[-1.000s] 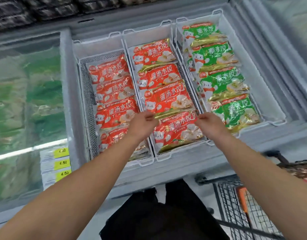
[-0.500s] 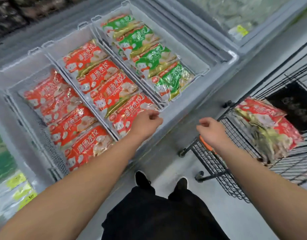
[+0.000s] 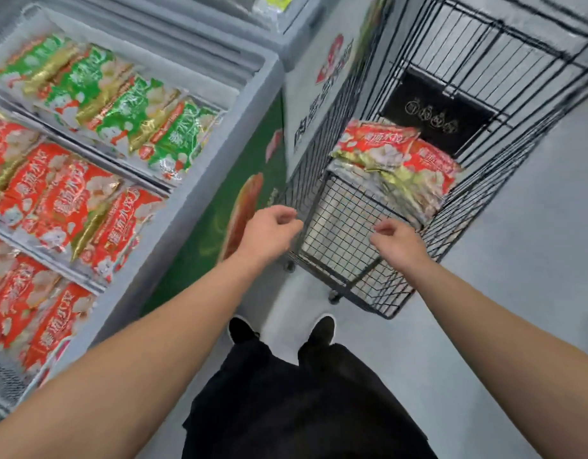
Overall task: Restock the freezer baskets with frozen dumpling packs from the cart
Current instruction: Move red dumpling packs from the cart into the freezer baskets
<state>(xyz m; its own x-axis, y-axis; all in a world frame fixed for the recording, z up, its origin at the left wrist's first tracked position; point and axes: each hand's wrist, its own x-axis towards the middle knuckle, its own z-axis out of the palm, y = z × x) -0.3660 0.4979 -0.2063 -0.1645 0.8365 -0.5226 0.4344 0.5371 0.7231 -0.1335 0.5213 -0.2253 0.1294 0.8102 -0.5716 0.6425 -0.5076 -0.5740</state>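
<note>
A black wire cart (image 3: 345,226) stands to the right of the freezer (image 3: 200,207). A stack of red dumpling packs (image 3: 395,160) lies on its upper shelf. My left hand (image 3: 269,230) hovers at the cart's near left corner, fingers loosely curled, holding nothing. My right hand (image 3: 393,241) hangs over the cart's near edge, just short of the stack, fingers loosely curled and empty. In the freezer, red packs (image 3: 64,200) fill the middle and near baskets, and green packs (image 3: 120,104) fill the far basket.
A second freezer with a white printed end panel (image 3: 319,94) stands behind the cart's left side. The cart's tall wire back (image 3: 484,61) rises beyond the stack. Grey floor (image 3: 518,260) spreads to the right. My black shoes (image 3: 279,329) stand between freezer and cart.
My view has swung right from the freezer to the cart. Both hands left the red pack in the middle basket and now hover empty at the cart.
</note>
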